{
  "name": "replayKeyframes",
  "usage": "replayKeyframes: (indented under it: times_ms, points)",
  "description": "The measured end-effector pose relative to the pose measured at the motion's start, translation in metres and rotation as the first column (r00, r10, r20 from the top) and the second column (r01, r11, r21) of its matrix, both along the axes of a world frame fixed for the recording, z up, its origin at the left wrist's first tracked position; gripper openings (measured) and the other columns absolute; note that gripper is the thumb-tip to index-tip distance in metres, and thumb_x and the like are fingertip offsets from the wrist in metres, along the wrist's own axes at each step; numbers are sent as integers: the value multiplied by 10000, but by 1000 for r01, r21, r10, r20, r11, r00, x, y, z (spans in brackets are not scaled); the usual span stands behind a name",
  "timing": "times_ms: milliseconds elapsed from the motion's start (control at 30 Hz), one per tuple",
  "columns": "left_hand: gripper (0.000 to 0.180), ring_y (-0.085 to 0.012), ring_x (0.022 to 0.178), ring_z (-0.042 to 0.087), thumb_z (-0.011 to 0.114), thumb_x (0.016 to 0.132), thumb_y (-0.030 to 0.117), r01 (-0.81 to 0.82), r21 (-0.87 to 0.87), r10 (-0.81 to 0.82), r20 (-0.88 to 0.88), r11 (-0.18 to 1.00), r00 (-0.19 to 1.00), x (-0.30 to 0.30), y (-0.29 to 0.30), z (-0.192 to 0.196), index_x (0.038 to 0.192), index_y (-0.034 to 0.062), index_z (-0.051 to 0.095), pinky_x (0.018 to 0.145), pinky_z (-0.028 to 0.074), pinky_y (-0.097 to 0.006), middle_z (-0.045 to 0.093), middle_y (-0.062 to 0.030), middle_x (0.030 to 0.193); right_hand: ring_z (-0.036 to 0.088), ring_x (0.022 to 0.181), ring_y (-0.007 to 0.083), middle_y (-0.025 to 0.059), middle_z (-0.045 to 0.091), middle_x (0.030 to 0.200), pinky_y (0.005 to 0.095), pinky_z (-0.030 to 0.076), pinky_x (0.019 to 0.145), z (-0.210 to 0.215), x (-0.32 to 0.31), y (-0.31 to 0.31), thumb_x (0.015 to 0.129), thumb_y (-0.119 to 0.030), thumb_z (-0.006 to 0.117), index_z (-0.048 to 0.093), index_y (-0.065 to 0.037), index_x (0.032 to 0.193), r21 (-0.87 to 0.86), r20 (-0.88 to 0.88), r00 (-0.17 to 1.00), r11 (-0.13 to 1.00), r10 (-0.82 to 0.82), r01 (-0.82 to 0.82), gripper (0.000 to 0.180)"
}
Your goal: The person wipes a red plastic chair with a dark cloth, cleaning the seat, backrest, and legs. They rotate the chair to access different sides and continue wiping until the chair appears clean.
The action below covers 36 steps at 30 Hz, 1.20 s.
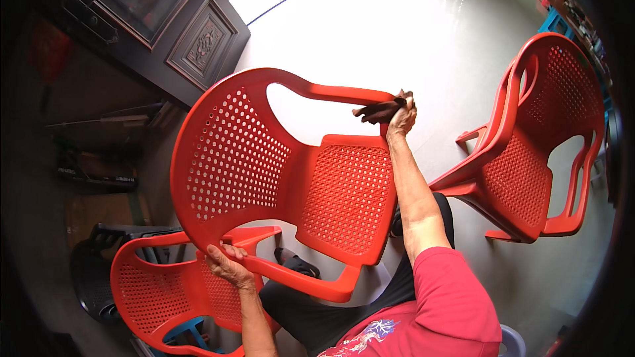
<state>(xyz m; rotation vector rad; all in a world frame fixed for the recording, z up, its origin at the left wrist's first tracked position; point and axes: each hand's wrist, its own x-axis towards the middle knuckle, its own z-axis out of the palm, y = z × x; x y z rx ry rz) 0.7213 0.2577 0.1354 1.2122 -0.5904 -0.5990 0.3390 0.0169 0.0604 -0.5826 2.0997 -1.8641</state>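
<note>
A red plastic armchair (284, 158) with a perforated back and a woven-pattern seat is tilted in front of me, its backrest toward the left. My left hand (228, 266) is closed around the near armrest, close to where it joins the back. At the front end of the far armrest, my right hand (402, 118) grips a dark brown cloth (378, 112). The cloth lies bunched against the armrest, and part of it hangs off to the left of my fingers.
More red armchairs (516, 175), apparently stacked, stand at the right. Another red armchair (155, 297) is at the lower left, beside a black chair (92, 277). A dark carved door (205, 43) stands at the upper left. Blue stools (557, 24) show at the upper right.
</note>
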Motion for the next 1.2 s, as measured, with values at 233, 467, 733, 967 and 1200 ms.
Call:
replayKeyframes:
  times_ms: [233,467,733,967,1200]
  points:
    - [311,-70,437,410,535,926,420,-46,8,46,-13,999,999,-7,-2,8,868,127,452,414,395,-225,420,29,559,469,1051,370,199,459,1153,443,440,854,-107,84,58,856,-192,563,445,54,1185,447,-688,699,873,197,194,428]
    - [277,-78,460,421,519,939,404,-7,14,7,-27,1000,1000,-3,0,4,861,150,442,430,394,-226,432,21,585,440,1074,368,226,405,1236,442,459,878,-123,147,33,816,-69,493,393,61,1283,430,-829,365,900,425,-72,495]
    - [336,-89,470,420,489,946,430,-23,4,23,29,1000,999,-9,-3,4,954,94,494,434,404,-250,437,17,609,382,1120,378,215,346,1284,438,421,880,-123,256,100,712,-11,525,432,-34,1271,492,-664,265,675,699,-549,567]
    - [325,-103,466,443,508,943,404,-15,-30,15,1,999,1000,-3,-2,-2,890,88,454,430,428,-264,442,3,589,476,953,288,163,454,1022,386,424,845,-104,268,160,721,-13,614,459,-58,1070,85,-5,283,282,959,-956,385]
    - [387,-137,496,492,467,943,470,0,54,-5,87,999,996,-1,0,1,982,86,453,476,466,-268,532,-45,710,398,1135,319,172,398,1187,386,353,988,18,296,120,740,-228,608,486,-48,1175,12,353,433,459,829,-889,487]
